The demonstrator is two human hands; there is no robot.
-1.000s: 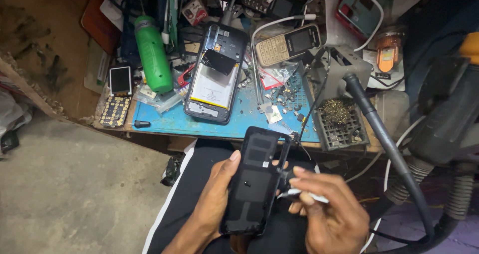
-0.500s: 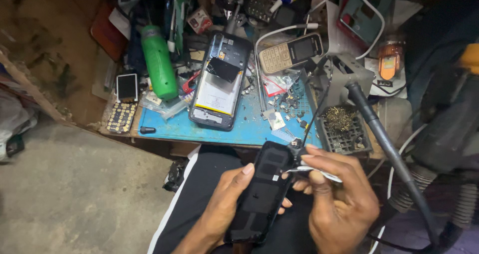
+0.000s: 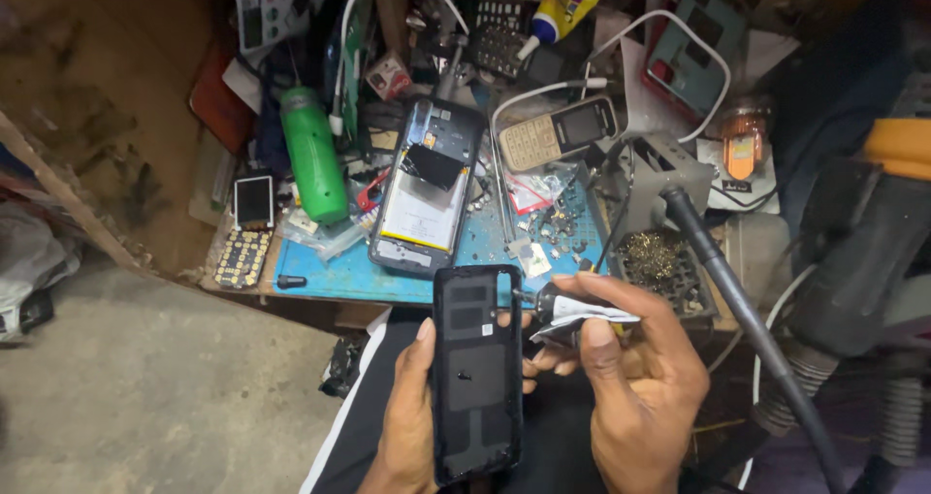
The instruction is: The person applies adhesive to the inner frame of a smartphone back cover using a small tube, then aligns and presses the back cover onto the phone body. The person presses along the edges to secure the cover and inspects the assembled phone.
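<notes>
Black phone back cover (image 3: 476, 373) sits upright in my left hand (image 3: 412, 412), grip clenched along its edge. My right hand (image 3: 630, 382) pinches a small white-wrapped tube (image 3: 572, 310) against its upper edge. Beyond, an opened smartphone (image 3: 427, 189) lies on the blue worktop mat (image 3: 339, 271), green bottle (image 3: 312, 155) beside.

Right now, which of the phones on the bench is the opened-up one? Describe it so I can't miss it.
Find the blue mat at the bench's front edge. The opened phone lies upright on it, just right of the green bottle. Unlike the keypad phone beside it, its back is off, showing a pale battery and a black flap.
</notes>
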